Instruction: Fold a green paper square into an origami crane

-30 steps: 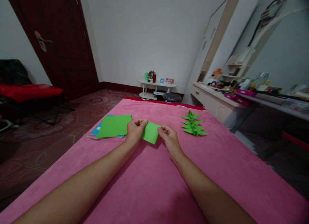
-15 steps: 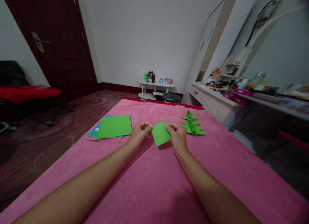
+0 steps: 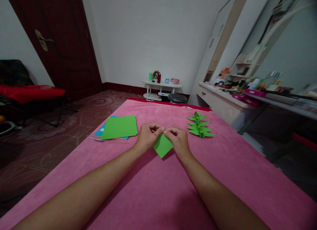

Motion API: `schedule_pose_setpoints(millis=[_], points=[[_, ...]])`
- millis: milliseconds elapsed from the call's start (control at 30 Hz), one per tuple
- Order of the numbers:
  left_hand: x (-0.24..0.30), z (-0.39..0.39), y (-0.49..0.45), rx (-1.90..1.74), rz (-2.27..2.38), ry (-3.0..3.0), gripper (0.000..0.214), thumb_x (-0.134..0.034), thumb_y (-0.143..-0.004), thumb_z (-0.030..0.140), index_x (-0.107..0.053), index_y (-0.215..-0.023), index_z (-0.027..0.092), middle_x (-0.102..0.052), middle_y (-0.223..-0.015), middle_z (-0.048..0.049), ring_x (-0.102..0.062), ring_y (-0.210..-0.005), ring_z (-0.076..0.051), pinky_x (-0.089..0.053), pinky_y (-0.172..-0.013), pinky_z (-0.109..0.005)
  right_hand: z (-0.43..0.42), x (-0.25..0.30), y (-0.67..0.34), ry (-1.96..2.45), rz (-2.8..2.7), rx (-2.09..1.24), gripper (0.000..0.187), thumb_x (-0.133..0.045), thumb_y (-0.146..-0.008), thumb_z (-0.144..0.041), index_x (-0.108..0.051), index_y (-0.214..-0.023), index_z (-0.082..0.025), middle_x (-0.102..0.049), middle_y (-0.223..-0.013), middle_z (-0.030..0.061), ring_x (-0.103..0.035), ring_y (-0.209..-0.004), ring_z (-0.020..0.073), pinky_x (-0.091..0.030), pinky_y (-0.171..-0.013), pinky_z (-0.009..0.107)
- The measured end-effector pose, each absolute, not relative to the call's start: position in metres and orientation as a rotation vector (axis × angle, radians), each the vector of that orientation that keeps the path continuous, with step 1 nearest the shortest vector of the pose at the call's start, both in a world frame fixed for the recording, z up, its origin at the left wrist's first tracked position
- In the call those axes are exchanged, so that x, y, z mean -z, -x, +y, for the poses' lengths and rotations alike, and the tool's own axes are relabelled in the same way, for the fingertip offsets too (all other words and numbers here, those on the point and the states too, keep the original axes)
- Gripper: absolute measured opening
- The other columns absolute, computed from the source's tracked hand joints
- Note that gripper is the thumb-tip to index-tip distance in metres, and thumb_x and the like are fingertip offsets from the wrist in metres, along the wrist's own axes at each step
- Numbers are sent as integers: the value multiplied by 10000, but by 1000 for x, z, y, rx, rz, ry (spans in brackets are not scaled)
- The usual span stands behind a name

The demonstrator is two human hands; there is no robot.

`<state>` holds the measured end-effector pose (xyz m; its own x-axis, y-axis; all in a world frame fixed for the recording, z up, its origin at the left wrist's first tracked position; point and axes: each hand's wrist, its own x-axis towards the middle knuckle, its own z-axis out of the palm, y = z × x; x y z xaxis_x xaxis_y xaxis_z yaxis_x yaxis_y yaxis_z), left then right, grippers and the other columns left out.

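Note:
A small folded square of green origami paper (image 3: 162, 147) is held between my two hands, one corner pointing toward me. My left hand (image 3: 149, 134) pinches its far corner from the left. From the right, my right hand (image 3: 177, 137) pinches the same corner, its fingertips close against those of the left. The fingers cover the paper's far part. To the right lie several spiky green folded paper pieces (image 3: 200, 126) in a row. On the left rests a stack of paper with a green sheet (image 3: 120, 127) on top and blue sheets (image 3: 100, 131) showing beneath.
A pink cloth (image 3: 148, 197) covers the table. Beyond it stands a small white side table (image 3: 162, 83) with a red bottle (image 3: 158, 78) and other items. On the right is a cluttered dressing table (image 3: 223, 96); at left, a red-seated chair (image 3: 32, 91).
My left hand has moved right to grip the paper's far corner beside my right hand. The paper has turned so its corner points toward me. The view has shifted slightly.

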<state>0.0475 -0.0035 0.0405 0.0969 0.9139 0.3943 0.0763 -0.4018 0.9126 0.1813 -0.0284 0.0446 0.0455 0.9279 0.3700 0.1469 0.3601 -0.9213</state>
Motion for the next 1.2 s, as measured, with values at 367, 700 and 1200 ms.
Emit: schedule_pose_setpoints(millis=[367,700,1200], points=[[-36,25,-21,-1538,1169,-1410,235,-683,-611,342,-595,-530,140,-487,-473,31,-375,-450,-79,-262,-440,-206,-28,-37,-177,1079,-1491,-936,216,-568,-703,-258,-557,-506,-170,-474,-440,-45,-379,-409,85,-283,-424,221],[-41,29,-20,-1538,1125,-1446,241,-675,-618,345,-574,-525,147,-486,-488,36,-400,-459,-82,-281,-455,-208,-19,-33,-178,976,-1363,-914,210,-595,-738,-375,-628,-752,-168,-607,-687,7,-531,-609,127,-414,-547,221],[-41,25,-26,-1537,1011,-1265,304,-712,-596,419,-589,-585,142,-516,-501,34,-405,-474,-81,-288,-472,-205,-18,-49,-188,998,-1419,-803,184,-622,-733,-345,-595,-691,-167,-566,-600,-14,-500,-533,111,-391,-520,225]])
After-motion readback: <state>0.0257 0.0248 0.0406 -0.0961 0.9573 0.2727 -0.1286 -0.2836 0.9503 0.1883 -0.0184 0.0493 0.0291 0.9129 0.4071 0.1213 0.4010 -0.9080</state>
